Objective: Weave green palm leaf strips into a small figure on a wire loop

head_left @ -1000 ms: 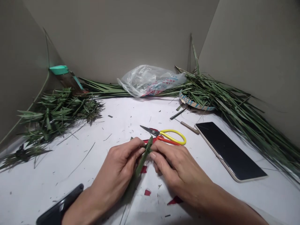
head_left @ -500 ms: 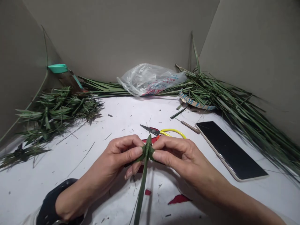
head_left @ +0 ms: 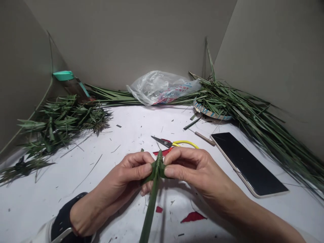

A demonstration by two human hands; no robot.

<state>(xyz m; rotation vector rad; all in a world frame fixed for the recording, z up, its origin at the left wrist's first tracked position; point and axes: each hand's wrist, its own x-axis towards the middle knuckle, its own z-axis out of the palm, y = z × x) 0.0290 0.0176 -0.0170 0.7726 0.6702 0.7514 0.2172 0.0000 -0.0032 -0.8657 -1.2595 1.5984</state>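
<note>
A green folded leaf piece (head_left: 157,165) is held between both hands above the white table, its pointed tip upward and a long strip trailing down toward me. My left hand (head_left: 135,172) pinches its left side between thumb and fingers. On the opposite side, my right hand (head_left: 188,165) grips the leaf piece with thumb and bent fingers. Just beyond the hands lie scissors (head_left: 174,142) with yellow handles, partly covered by the right hand. Under them shows some red material (head_left: 163,152). Fingertips behind the leaf are hidden.
A phone (head_left: 249,163) and a thin handled tool (head_left: 204,138) lie to the right. Leaf strips (head_left: 240,104) heap behind them. At the back rests a plastic bag (head_left: 162,87); on the left, woven leaf pieces (head_left: 63,121) and a bottle (head_left: 72,86). Red scraps (head_left: 193,217) lie near me.
Both hands still hold the leaf piece, which has shifted slightly left and down. The left hand has turned a little, and the leaf's sides look more spread.
</note>
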